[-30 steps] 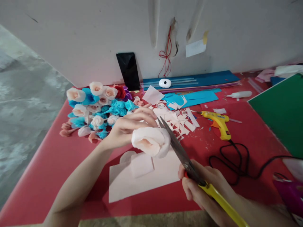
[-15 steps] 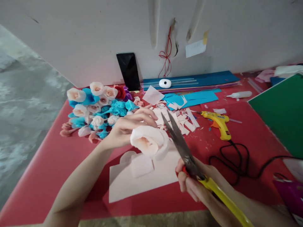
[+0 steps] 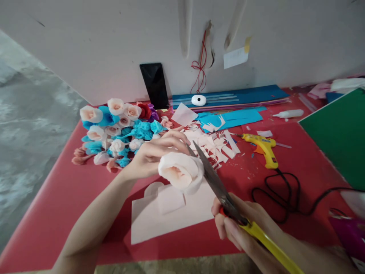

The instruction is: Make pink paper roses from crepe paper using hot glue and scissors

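Observation:
My left hand (image 3: 155,152) is closed around the back of a pale peach paper flower (image 3: 178,171), its fingers partly hidden behind the petals. In my right hand (image 3: 236,217) are large scissors (image 3: 218,184) with yellow and red handles. Their blades are slightly apart, and the tips reach the far right side of the flower, near my left fingertips. Whether the blades touch the flower I cannot tell. Below it, pale sheets of paper (image 3: 168,224) lie on the red table, a small square on top of a larger piece.
Several paper flowers (image 3: 116,133) are heaped at left. Pale scraps (image 3: 218,146) and blue paper (image 3: 234,118) lie beyond my hands. A yellow glue gun (image 3: 264,146) with a black cord (image 3: 296,199) lies at right, near a green board (image 3: 339,140). A phone (image 3: 154,85) leans on the wall.
The scissors have shifted a little left to the flower's far edge, and their blades have closed somewhat. My left hand and the flower have hardly moved.

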The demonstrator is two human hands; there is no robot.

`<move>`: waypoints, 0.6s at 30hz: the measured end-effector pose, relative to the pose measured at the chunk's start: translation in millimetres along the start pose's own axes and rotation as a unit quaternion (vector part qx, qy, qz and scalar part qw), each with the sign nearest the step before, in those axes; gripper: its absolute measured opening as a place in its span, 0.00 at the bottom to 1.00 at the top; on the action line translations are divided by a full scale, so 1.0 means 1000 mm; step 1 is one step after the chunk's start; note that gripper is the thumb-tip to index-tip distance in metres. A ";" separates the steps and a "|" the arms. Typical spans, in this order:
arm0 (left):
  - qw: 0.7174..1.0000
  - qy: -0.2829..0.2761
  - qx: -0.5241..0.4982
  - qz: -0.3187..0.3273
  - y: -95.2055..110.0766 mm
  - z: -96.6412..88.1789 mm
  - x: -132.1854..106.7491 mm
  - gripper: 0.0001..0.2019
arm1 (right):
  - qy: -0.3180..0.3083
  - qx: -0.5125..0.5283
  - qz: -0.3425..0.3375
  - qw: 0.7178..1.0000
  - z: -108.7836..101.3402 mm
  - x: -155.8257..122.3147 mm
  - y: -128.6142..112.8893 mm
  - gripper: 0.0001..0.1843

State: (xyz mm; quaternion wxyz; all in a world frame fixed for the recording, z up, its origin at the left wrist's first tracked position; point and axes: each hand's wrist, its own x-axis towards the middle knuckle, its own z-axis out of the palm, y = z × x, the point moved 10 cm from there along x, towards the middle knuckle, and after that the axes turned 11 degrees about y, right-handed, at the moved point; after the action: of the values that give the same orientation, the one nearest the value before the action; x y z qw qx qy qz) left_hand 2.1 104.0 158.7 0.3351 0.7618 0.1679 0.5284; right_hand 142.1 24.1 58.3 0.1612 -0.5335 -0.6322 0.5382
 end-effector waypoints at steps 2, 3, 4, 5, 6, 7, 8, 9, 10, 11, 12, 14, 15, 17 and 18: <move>1.000 -0.004 0.008 0.004 0.001 0.001 0.001 0.17 | -0.002 -0.026 -0.017 1.000 -0.001 0.001 -0.004 0.10; 1.000 -0.004 0.014 0.005 0.001 0.001 0.001 0.14 | 0.000 -0.033 -0.026 0.999 -0.002 0.001 -0.007 0.10; 1.000 -0.004 0.020 0.005 0.002 0.001 0.002 0.12 | 0.005 -0.037 -0.038 0.999 -0.003 0.002 -0.011 0.10; 1.000 -0.003 0.025 0.005 0.001 0.001 0.002 0.10 | 0.009 -0.040 -0.050 0.998 -0.004 0.002 -0.015 0.09; 1.000 -0.004 0.029 0.004 0.001 0.001 0.002 0.09 | 0.011 -0.042 -0.063 0.997 -0.005 0.002 -0.018 0.08; 0.999 -0.004 0.032 0.004 0.001 0.001 0.002 0.09 | 0.018 -0.043 -0.076 0.996 -0.007 0.002 -0.022 0.08; 0.999 -0.005 0.034 0.003 0.001 0.001 0.002 0.09 | 0.023 -0.043 -0.089 0.995 -0.008 0.003 -0.025 0.07; 0.999 -0.005 0.036 0.002 0.001 0.001 0.001 0.09 | 0.015 -0.041 -0.097 0.994 -0.006 0.003 -0.026 0.07; 0.999 -0.004 0.037 0.002 0.001 0.001 0.001 0.09 | 0.006 -0.039 -0.102 0.994 -0.004 0.003 -0.027 0.07; 0.999 -0.002 0.039 0.002 0.002 0.001 0.002 0.10 | 0.002 -0.036 -0.104 0.994 -0.003 0.003 -0.026 0.07; 0.999 0.001 0.040 0.003 0.002 0.001 0.002 0.10 | 0.003 -0.031 -0.106 0.994 -0.004 0.003 -0.025 0.08; 0.999 0.006 0.042 0.002 0.003 0.000 0.003 0.12 | 0.011 -0.023 -0.104 0.994 -0.005 0.003 -0.023 0.09; 0.999 0.009 0.043 0.000 0.004 0.000 0.003 0.14 | 0.017 -0.020 -0.101 0.994 -0.007 0.003 -0.022 0.10; 0.999 0.014 0.045 -0.003 0.004 0.001 0.004 0.14 | 0.017 -0.004 -0.090 0.996 -0.007 0.003 -0.020 0.12; 0.999 0.016 0.045 -0.004 0.005 0.001 0.005 0.13 | 0.023 0.010 -0.080 0.997 -0.009 0.004 -0.018 0.13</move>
State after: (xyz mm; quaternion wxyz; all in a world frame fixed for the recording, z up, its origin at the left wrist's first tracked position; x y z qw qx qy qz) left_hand 4.4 103.3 165.1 0.3005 0.7669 0.2000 0.5307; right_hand 138.0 34.7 75.7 0.2234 -0.4924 -0.6634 0.5172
